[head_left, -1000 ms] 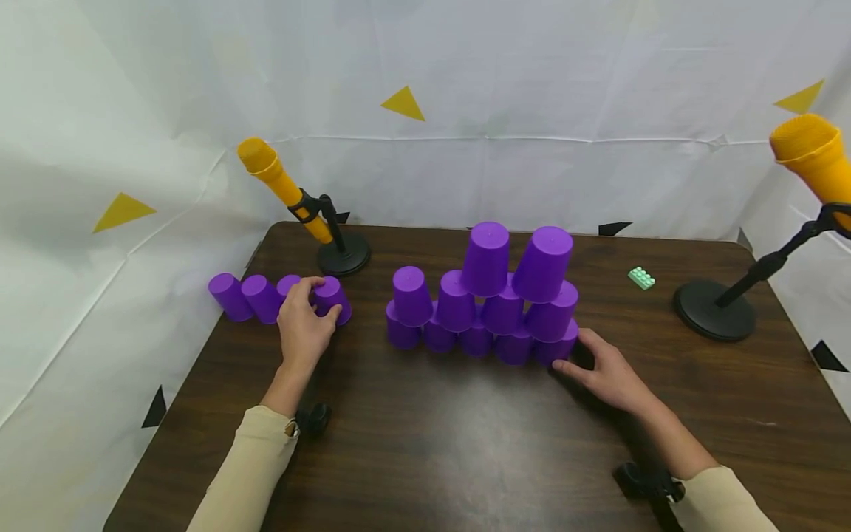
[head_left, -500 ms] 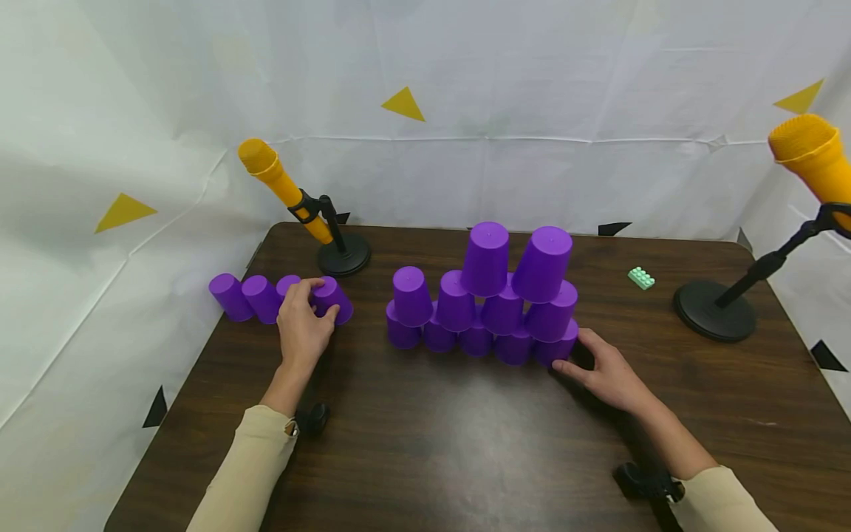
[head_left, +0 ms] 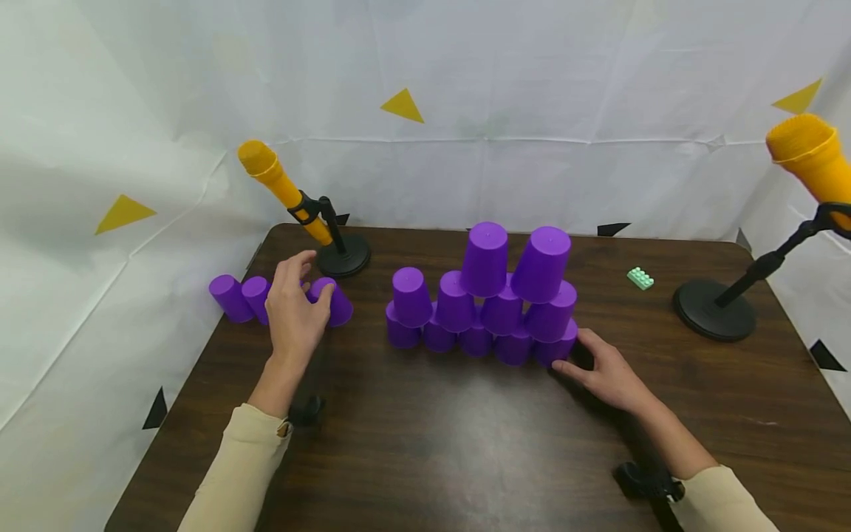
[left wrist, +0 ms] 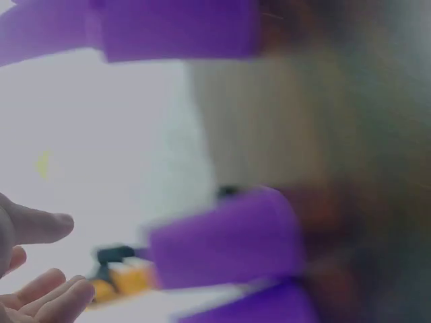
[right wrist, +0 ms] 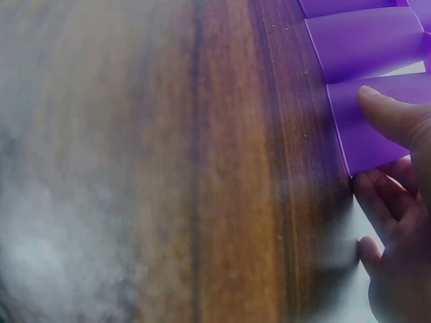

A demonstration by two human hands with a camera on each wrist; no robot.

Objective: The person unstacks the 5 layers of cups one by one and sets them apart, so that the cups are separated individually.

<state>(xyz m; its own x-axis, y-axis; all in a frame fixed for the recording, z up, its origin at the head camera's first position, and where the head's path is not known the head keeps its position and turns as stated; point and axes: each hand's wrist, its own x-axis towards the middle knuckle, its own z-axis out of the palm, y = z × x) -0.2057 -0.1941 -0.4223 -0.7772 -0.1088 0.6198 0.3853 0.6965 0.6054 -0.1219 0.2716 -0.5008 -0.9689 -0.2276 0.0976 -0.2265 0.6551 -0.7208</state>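
Purple cups stand upside down in a stepped stack, its bottom-row cup (head_left: 557,352) at the right end. My right hand (head_left: 608,375) holds that cup, thumb on its front and fingers round its far side; the right wrist view shows the thumb over this cup (right wrist: 360,145). At the left, more purple cups stand in a row, among them a left-end cup (head_left: 229,299) and a right-end cup (head_left: 337,307). Above this row hovers my left hand (head_left: 295,318), fingers spread, partly hiding the cups behind. In the left wrist view its thumb (left wrist: 42,225) is apart from a blurred cup (left wrist: 229,242).
A yellow microphone (head_left: 282,185) on a black stand is just behind the left row. Another yellow microphone (head_left: 807,148) leans in from the right on its stand. A small green toy brick (head_left: 640,278) lies between the stack and that stand on the brown table (head_left: 432,458).
My left hand has let go of the right-end cup in the left row and risen a little to the left. The right hand and the stack have not moved.
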